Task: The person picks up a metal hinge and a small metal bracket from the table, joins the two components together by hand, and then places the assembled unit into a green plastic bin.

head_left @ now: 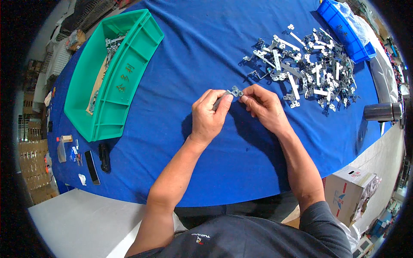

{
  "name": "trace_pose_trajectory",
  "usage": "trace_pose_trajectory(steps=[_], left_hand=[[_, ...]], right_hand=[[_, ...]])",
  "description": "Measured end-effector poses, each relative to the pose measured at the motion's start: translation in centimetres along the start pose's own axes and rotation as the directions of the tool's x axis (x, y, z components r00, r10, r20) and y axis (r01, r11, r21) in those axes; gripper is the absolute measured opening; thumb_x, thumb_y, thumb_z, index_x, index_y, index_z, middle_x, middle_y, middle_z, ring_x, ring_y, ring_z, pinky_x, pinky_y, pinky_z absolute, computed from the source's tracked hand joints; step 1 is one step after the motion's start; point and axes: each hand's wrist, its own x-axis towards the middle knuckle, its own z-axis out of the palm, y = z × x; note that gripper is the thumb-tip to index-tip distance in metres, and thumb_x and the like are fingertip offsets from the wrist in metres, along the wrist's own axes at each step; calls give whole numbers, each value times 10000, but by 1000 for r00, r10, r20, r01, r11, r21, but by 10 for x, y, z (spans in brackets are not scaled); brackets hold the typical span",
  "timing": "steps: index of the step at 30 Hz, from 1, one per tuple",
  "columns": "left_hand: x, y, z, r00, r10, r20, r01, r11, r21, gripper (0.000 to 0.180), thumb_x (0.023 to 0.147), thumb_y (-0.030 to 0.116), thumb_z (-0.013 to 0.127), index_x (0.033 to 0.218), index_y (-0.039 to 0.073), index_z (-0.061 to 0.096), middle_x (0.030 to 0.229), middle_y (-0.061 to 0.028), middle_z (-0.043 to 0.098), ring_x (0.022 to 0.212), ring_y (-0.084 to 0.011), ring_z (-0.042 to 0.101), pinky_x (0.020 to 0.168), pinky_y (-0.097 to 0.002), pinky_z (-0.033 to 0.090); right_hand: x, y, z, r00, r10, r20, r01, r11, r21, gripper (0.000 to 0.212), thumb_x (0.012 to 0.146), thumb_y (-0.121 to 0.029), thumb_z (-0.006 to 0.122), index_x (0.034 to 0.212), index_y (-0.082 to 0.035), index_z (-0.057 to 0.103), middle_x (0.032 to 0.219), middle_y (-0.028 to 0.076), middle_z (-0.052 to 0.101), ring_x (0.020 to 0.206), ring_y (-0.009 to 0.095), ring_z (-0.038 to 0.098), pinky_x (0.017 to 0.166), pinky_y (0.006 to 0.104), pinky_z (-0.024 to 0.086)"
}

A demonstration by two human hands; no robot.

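Over the middle of the blue cloth, my left hand (209,115) is closed on a small grey metal bracket (235,91). The bracket's end with holes sticks out past the thumb and forefinger, while the rest is hidden in the fingers. My right hand (264,106) comes in from the other side, its thumb and forefinger pinched together at that end. Anything between those fingertips is too small or too covered to make out. To the right lies a wide heap of similar metal brackets (318,71), silvery and dark, loosely jumbled on the cloth.
A green divided bin (81,103) at the left holds metal parts and small brass-coloured pieces (124,78). A blue crate (344,30) with clear plastic stands far right, a metal cup (380,112) at the right edge. A phone (92,167) and black tool (104,158) lie near left.
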Motion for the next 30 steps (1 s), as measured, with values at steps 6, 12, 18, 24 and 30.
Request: trace_pose_trajectory(steps=[6, 12, 18, 24, 30], left_hand=[[0, 1, 0, 999, 45, 29, -45, 999, 15, 124, 903, 119, 710, 914, -4, 703, 751, -73, 638, 650, -148, 594, 587, -295, 457], [-1, -1, 0, 993, 70, 91, -73, 997, 25, 122, 895, 117, 715, 914, -3, 721, 747, -82, 640, 650, -161, 605, 588, -302, 463], [-2, -4, 0, 1000, -9, 17, 10, 1000, -21, 142, 923, 147, 689, 907, 6, 684, 754, -102, 648, 644, -210, 619, 583, -331, 474], [-3, -8, 0, 999, -49, -21, 48, 998, -49, 177, 951, 161, 669, 905, -10, 652, 739, -98, 644, 619, -161, 589, 567, -310, 463], [-2, -6, 2, 998, -57, -4, 57, 995, -79, 149, 959, 143, 669, 933, -3, 683, 713, 24, 592, 637, -37, 472, 551, -238, 396]], right_hand=[[1, -1, 4, 999, -36, -14, 38, 990, 139, 145, 954, -130, 659, 1057, -31, 633, 804, 6, 609, 651, 63, 541, 574, 246, 462], [2, 8, 4, 990, -132, -44, 134, 990, 38, 131, 971, -127, 639, 1066, -37, 628, 775, -15, 556, 652, 64, 511, 564, 246, 432], [1, -1, -2, 994, 17, -109, 10, 971, 241, 150, 986, -150, 617, 1056, -21, 649, 788, -7, 600, 655, 62, 513, 575, 244, 437], [0, -3, 0, 998, 59, 27, -61, 992, 115, 187, 979, -161, 624, 1041, 7, 678, 788, 14, 665, 659, 61, 546, 590, 246, 461], [0, 3, -1, 1000, 20, 23, -20, 1000, -6, 172, 965, -147, 640, 1066, -11, 665, 782, 25, 655, 654, 61, 565, 586, 247, 474]])
